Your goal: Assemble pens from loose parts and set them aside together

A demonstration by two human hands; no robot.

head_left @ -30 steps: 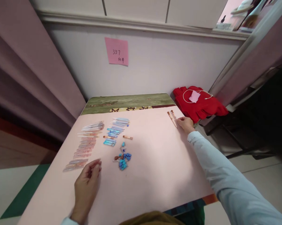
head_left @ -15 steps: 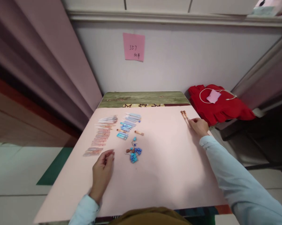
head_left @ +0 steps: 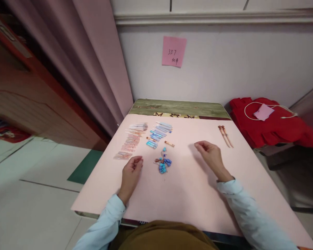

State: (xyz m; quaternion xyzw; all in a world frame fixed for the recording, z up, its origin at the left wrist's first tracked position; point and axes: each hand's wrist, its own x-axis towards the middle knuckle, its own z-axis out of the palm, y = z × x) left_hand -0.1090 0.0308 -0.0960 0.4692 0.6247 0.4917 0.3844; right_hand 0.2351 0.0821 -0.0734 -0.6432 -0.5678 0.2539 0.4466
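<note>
My right hand [head_left: 211, 158] hovers over the right half of the pink-covered table [head_left: 184, 198], thumb and fingertips together, with nothing visible in them. Beyond it, two slim brown-topped pen-like sticks [head_left: 225, 136] lie side by side. My left hand [head_left: 130, 175] is loosely curled near the left side, fingertips a little apart from the thumb and holding nothing. Next to it is a small heap of blue and brown cap-like pieces [head_left: 163, 166]. A short brown-ended piece [head_left: 169, 143] lies behind the heap. Blue pen-like barrels [head_left: 160, 131] and pale pink ones [head_left: 130, 143] form rows.
A pink note [head_left: 174, 51] is stuck on the white wall behind. To the right, a red cloth [head_left: 239, 119] carries a white cable and a pink paper. A mauve curtain [head_left: 106, 52] and a reddish wooden door [head_left: 41, 100] stand at the left.
My right hand has let go of the two brown-topped sticks and moved left and nearer to me. My left hand stays near the heap. The view has turned left.
</note>
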